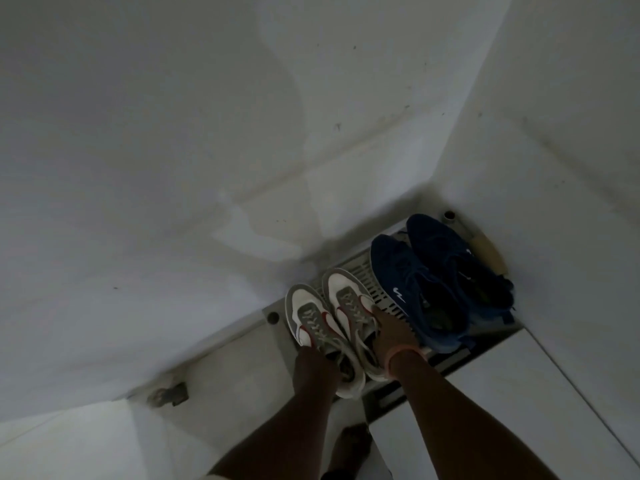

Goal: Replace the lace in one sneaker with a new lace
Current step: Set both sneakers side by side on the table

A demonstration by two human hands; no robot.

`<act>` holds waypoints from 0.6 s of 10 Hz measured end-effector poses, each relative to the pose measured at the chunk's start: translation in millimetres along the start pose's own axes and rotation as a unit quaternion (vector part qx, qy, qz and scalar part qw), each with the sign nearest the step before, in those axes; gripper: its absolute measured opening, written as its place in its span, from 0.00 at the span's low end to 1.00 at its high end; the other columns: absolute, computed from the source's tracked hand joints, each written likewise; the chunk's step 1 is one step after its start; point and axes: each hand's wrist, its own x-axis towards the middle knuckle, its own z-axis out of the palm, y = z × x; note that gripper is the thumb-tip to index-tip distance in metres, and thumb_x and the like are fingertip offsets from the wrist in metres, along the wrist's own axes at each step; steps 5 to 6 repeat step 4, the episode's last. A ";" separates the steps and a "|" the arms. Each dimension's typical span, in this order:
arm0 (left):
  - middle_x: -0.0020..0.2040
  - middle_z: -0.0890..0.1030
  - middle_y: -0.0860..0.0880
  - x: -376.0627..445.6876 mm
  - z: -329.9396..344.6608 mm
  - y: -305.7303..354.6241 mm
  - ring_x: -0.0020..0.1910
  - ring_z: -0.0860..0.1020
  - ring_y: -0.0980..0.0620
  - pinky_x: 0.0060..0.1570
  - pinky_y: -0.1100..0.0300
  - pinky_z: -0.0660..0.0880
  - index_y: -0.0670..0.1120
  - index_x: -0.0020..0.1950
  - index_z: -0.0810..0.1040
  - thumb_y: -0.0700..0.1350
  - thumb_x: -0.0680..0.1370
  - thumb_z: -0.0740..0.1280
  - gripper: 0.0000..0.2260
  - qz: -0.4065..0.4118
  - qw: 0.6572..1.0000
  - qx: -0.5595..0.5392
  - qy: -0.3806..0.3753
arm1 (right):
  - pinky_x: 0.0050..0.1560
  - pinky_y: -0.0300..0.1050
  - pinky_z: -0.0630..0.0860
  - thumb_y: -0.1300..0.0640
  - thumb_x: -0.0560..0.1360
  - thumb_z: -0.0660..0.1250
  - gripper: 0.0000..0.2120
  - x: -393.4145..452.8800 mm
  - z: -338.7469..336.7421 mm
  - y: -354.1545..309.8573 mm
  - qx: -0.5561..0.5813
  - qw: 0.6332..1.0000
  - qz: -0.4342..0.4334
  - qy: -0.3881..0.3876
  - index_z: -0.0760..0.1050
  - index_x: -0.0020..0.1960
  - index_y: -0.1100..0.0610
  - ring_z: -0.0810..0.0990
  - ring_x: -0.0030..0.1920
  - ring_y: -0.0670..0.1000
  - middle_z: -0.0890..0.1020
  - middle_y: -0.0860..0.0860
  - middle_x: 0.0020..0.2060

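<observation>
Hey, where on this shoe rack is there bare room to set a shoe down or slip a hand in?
Bare slats show on the rack beyond the white sneakers' toes, and a thin strip between them and the blue sneakers. The near edge is crowded: the left hand and right hand are on the white pair.

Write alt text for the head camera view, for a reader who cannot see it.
Two bare hands reach down to a pair of white-and-grey sneakers on a slatted shoe rack in a dim white corner: left hand on the left shoe's heel, right hand on the right shoe. A pair of navy sneakers sits beside them.
</observation>
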 end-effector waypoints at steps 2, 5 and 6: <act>0.67 0.78 0.40 -14.9 -5.0 -2.2 0.64 0.77 0.40 0.58 0.54 0.75 0.44 0.72 0.69 0.46 0.83 0.59 0.18 -0.002 0.998 -0.060 -0.026 | 0.75 0.49 0.62 0.56 0.82 0.62 0.22 -12.9 12.2 6.8 0.011 1.000 -0.026 0.000 0.66 0.76 0.54 0.69 0.72 0.56 0.73 0.54 0.71; 0.69 0.75 0.44 -59.3 -6.7 27.6 0.67 0.74 0.40 0.66 0.43 0.72 0.50 0.75 0.65 0.60 0.81 0.57 0.25 0.104 0.991 0.013 0.079 | 0.73 0.49 0.66 0.53 0.78 0.67 0.31 -57.7 -20.7 -10.9 0.038 0.999 -0.008 -0.007 0.61 0.78 0.54 0.69 0.72 0.57 0.71 0.55 0.73; 0.69 0.75 0.44 -59.3 -6.7 27.6 0.67 0.74 0.40 0.66 0.43 0.72 0.50 0.75 0.65 0.60 0.81 0.57 0.25 0.104 0.991 0.013 0.079 | 0.73 0.49 0.66 0.53 0.78 0.67 0.31 -57.7 -20.7 -10.9 0.038 0.999 -0.008 -0.007 0.61 0.78 0.54 0.69 0.72 0.57 0.71 0.55 0.73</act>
